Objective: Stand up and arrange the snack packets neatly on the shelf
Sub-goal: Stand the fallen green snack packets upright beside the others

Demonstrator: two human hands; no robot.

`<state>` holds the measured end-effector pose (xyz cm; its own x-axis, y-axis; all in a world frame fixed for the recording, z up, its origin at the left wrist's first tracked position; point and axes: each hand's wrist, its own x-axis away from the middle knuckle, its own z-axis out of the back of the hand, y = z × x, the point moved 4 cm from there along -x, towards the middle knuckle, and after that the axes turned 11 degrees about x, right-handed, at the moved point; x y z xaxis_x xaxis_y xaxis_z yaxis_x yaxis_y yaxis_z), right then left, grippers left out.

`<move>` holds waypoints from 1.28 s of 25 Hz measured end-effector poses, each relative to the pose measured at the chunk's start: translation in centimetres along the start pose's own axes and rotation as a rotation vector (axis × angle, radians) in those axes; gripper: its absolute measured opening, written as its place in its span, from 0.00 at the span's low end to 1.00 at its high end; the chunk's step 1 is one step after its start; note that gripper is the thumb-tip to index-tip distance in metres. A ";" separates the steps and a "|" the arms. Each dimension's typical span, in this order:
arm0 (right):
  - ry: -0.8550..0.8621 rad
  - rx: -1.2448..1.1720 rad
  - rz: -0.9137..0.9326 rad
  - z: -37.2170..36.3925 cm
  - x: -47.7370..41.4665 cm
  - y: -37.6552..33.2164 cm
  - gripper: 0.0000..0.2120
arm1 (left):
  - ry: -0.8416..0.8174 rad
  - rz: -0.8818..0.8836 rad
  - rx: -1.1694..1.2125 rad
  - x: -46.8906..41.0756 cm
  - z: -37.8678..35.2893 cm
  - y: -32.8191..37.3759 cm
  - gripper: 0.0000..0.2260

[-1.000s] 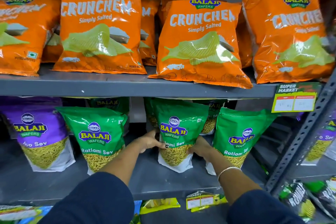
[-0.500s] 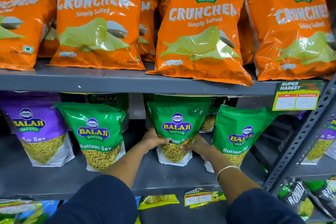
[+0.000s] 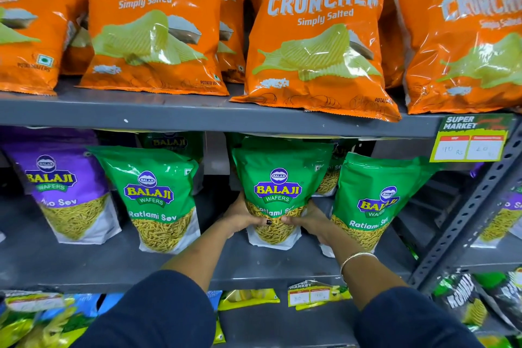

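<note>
A green Ratlami Sev packet (image 3: pixel 278 178) stands upright in the middle of the grey middle shelf (image 3: pixel 84 263). My left hand (image 3: pixel 240 216) clasps its lower left side and my right hand (image 3: pixel 309 219) its lower right, thumbs meeting across the front. Another green Ratlami Sev packet (image 3: pixel 154 195) stands to its left and a third (image 3: pixel 372 200) leans at its right. A purple Aloo Sev packet (image 3: pixel 60 189) stands at the far left. More green packets sit behind, partly hidden.
Several orange Crunchem wafer bags (image 3: pixel 319 42) line the upper shelf (image 3: pixel 197 116). A price tag (image 3: pixel 470 140) hangs at its right end. A perforated grey upright (image 3: pixel 466 220) runs down the right. Packets fill the bottom shelf (image 3: pixel 248 295) and the neighbouring rack (image 3: pixel 502 217).
Both hands have closed in round the middle green packet, thumbs now meeting on its front, and the packet stands straighter. The camera has moved closer to the shelf.
</note>
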<state>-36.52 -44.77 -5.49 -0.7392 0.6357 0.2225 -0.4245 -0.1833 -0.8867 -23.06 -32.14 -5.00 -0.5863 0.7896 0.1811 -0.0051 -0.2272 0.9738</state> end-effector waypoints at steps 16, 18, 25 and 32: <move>0.148 -0.530 0.138 2.6 4.8 -8.4 0.10 | 0.101 -0.080 -0.059 4.4 1.0 -1.4 0.42; 0.046 -0.432 0.098 1.7 5.1 -6.3 0.20 | 0.081 -0.062 -0.053 4.1 1.0 -1.6 0.46; -0.048 -0.027 0.050 -3.2 4.4 0.1 0.43 | 0.083 -0.018 -0.017 3.6 2.0 -3.0 0.46; -0.144 0.275 -0.097 -3.6 3.2 0.2 0.40 | 0.081 0.011 -0.037 4.2 2.5 -3.2 0.45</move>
<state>-37.10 -40.15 -6.45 -0.7467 0.5509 0.3729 -0.6072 -0.3355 -0.7202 -23.52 -26.65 -7.01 -0.6501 0.7387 0.1783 -0.0276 -0.2575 0.9659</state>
